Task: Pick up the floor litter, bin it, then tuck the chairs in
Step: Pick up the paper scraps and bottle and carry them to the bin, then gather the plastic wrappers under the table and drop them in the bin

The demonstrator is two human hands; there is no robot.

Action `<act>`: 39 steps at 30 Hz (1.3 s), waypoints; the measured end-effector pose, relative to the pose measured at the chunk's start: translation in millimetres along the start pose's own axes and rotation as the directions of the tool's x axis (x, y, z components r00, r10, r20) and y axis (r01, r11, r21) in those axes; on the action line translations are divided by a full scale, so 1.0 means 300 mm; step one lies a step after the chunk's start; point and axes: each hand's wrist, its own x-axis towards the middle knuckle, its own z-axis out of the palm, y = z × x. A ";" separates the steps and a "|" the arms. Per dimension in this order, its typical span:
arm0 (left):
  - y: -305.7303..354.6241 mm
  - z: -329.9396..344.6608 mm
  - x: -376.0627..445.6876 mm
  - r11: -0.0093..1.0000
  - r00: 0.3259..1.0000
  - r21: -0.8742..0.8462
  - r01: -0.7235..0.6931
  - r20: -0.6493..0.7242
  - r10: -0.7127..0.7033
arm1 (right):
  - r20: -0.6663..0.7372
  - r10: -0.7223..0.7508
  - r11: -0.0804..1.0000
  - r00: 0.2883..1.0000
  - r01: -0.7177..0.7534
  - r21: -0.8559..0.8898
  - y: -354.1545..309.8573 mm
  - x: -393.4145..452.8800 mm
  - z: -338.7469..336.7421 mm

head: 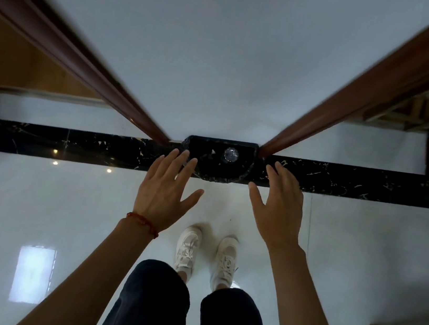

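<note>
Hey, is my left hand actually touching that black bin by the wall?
Cannot tell. In the head view the left hand has straight fingertips overlapping the rim of the black bin, but seen from above, contact or a gap isn't plain.

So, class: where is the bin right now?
In the head view, the black bin stands centre frame against the white wall, on the dark marble strip, between the outstretched left hand and right hand.

Bin (219,160) mouth open from above, flanked by two wood door frames (143,113) (left and right); floor (65,196) on the near side lies open to reach.
</note>
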 end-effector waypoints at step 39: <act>1.784 -0.093 0.061 0.598 0.604 0.117 -0.793 0.281 0.746 | -0.315 0.783 0.612 0.537 -0.757 0.229 1.100 -0.942 -1.058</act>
